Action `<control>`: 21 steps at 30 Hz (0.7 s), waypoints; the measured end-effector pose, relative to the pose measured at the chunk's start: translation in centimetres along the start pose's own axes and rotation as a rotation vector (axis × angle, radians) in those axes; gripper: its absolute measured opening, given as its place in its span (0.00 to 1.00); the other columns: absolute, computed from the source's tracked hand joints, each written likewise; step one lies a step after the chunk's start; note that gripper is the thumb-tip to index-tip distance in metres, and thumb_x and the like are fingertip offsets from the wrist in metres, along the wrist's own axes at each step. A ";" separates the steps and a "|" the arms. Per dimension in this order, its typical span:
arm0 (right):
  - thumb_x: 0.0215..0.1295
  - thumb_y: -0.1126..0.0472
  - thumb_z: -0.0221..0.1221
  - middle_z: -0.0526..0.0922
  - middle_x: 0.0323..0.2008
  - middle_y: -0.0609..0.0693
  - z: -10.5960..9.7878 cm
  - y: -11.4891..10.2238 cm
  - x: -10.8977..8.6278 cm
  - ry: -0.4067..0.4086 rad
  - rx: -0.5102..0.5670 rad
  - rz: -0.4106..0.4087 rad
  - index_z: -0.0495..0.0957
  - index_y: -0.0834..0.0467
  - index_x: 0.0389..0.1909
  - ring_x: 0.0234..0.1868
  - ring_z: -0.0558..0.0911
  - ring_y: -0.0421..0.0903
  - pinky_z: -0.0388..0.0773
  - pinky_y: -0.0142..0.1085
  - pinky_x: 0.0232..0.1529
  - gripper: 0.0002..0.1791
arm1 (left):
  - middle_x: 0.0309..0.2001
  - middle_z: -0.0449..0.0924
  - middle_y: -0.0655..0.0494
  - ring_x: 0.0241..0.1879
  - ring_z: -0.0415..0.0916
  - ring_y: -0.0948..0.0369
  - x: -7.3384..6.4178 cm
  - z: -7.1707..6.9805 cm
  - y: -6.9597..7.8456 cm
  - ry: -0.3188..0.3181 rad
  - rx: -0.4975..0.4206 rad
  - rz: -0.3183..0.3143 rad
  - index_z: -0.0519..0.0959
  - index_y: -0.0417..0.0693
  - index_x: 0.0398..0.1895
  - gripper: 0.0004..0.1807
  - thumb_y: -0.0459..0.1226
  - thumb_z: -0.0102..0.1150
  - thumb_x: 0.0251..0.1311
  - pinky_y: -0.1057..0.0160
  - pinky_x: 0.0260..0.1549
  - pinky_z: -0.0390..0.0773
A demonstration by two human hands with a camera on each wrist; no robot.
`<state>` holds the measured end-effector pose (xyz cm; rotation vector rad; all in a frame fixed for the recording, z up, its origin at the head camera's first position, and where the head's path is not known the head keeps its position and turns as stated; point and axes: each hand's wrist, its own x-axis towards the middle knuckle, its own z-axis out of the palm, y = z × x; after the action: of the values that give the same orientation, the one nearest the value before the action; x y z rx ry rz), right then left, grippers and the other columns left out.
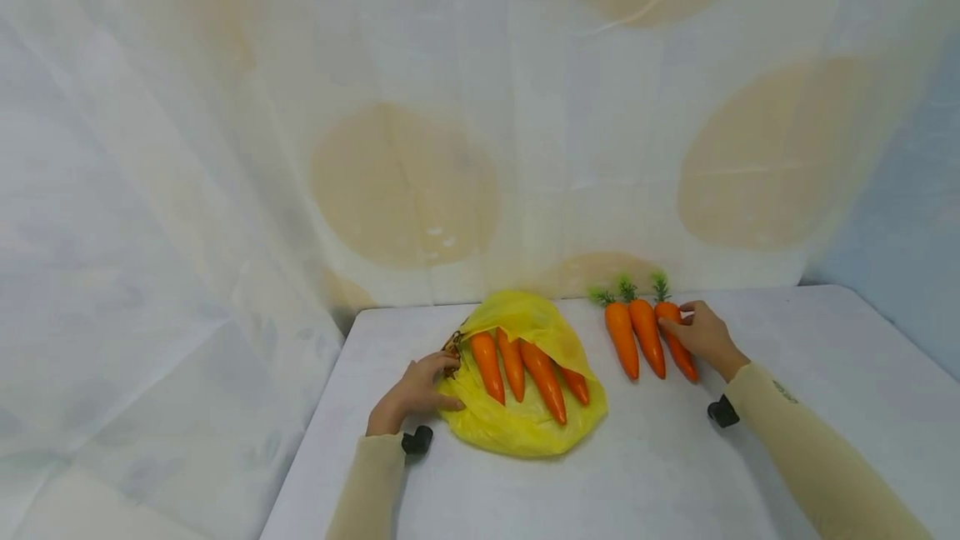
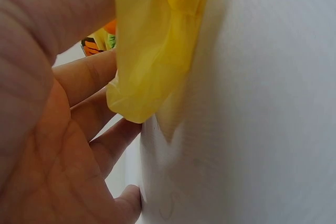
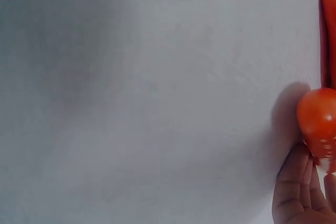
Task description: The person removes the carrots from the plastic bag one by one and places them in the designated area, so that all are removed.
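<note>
A yellow plastic bag (image 1: 517,440) lies on the table with its mouth toward me, and several orange carrots (image 1: 542,377) show inside. My left hand (image 1: 416,386) holds the bag's left edge, thumb on the near side. In the left wrist view the yellow plastic hides the tips of the thumb and some fingers. To the right of the bag, three carrots with green tops lie side by side, tips toward me. My right hand (image 1: 707,338) grips the rightmost carrot (image 1: 677,346) near its top, with the thumb on its left side. The middle carrot (image 1: 647,336) and left carrot (image 1: 621,340) lie untouched.
The white table (image 1: 600,490) ends at the back against a pale curtain with tan circles (image 1: 405,186). A brown patterned patch (image 1: 452,346) shows at the bag's left side, by the left fingers. Dark wrist cameras (image 1: 417,440) sit on both wrists.
</note>
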<state>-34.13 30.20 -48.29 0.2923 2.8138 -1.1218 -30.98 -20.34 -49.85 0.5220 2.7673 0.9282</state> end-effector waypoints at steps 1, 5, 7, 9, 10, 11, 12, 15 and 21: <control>0.71 0.39 0.52 0.64 0.62 0.77 0.0 0.0 -0.1 -0.003 0.001 0.002 0.51 0.75 0.69 0.58 0.70 0.69 0.74 0.58 0.59 0.47 | 0.70 0.68 0.44 0.72 0.59 0.43 0.0 0.0 0.0 -0.001 0.004 0.001 0.75 0.47 0.62 0.39 0.47 0.79 0.45 0.31 0.71 0.39; 0.71 0.38 0.51 0.63 0.63 0.77 -0.1 -0.1 -0.2 -0.008 0.002 0.009 0.50 0.75 0.70 0.59 0.70 0.70 0.73 0.59 0.60 0.48 | 0.70 0.67 0.44 0.72 0.59 0.43 -0.1 0.1 0.1 -0.001 0.022 0.001 0.75 0.47 0.63 0.40 0.47 0.79 0.45 0.31 0.71 0.39; 0.71 0.37 0.51 0.62 0.63 0.77 -0.1 -0.1 -0.3 -0.011 0.004 0.016 0.49 0.75 0.70 0.59 0.69 0.70 0.72 0.59 0.61 0.49 | 0.69 0.68 0.44 0.72 0.59 0.43 -0.1 0.1 0.1 0.003 0.026 0.001 0.75 0.47 0.62 0.39 0.47 0.79 0.45 0.31 0.71 0.39; 0.70 0.36 0.51 0.62 0.64 0.77 -0.3 0.0 -0.3 -0.014 0.005 0.018 0.49 0.75 0.70 0.60 0.69 0.70 0.72 0.60 0.61 0.50 | 0.69 0.68 0.44 0.72 0.59 0.44 0.0 0.1 0.1 0.001 0.028 -0.004 0.75 0.47 0.63 0.39 0.47 0.79 0.45 0.31 0.71 0.39; 0.70 0.36 0.51 0.62 0.63 0.77 -0.3 0.0 -0.3 -0.011 0.002 0.019 0.49 0.75 0.70 0.59 0.69 0.70 0.72 0.60 0.61 0.50 | 0.69 0.68 0.44 0.72 0.59 0.43 0.0 0.1 0.2 0.001 0.024 -0.006 0.75 0.47 0.63 0.39 0.47 0.79 0.45 0.31 0.71 0.39; 0.69 0.36 0.52 0.62 0.63 0.77 -0.4 0.0 -0.4 -0.006 -0.003 0.019 0.49 0.75 0.70 0.59 0.69 0.70 0.72 0.60 0.61 0.51 | 0.69 0.68 0.44 0.72 0.59 0.43 0.0 0.0 0.2 0.000 0.021 -0.010 0.75 0.47 0.63 0.39 0.47 0.79 0.45 0.31 0.72 0.39; 0.69 0.36 0.52 0.63 0.63 0.78 -0.5 0.2 -0.3 -0.001 -0.011 0.015 0.49 0.75 0.70 0.59 0.69 0.70 0.73 0.60 0.60 0.51 | 0.69 0.68 0.44 0.72 0.59 0.44 -0.1 0.0 0.2 -0.001 0.020 -0.012 0.75 0.47 0.63 0.39 0.47 0.79 0.45 0.31 0.72 0.39; 0.68 0.35 0.52 0.65 0.60 0.77 -0.8 0.4 -0.3 0.011 -0.046 0.010 0.49 0.76 0.70 0.55 0.71 0.69 0.74 0.59 0.57 0.52 | 0.69 0.68 0.44 0.72 0.59 0.43 -0.1 0.0 0.4 -0.006 0.014 -0.020 0.75 0.47 0.63 0.39 0.46 0.79 0.45 0.32 0.72 0.39; 0.66 0.34 0.55 0.64 0.59 0.79 -1.9 0.4 -0.5 0.026 -0.080 -0.004 0.48 0.77 0.69 0.54 0.70 0.70 0.77 0.58 0.54 0.55 | 0.69 0.68 0.44 0.72 0.59 0.43 -0.3 0.0 0.5 0.001 0.013 -0.018 0.75 0.47 0.62 0.39 0.46 0.79 0.45 0.31 0.71 0.39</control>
<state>-33.58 31.73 -47.06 0.2973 2.8744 -1.0107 -30.60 -20.08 -49.49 0.4977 2.7759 0.9077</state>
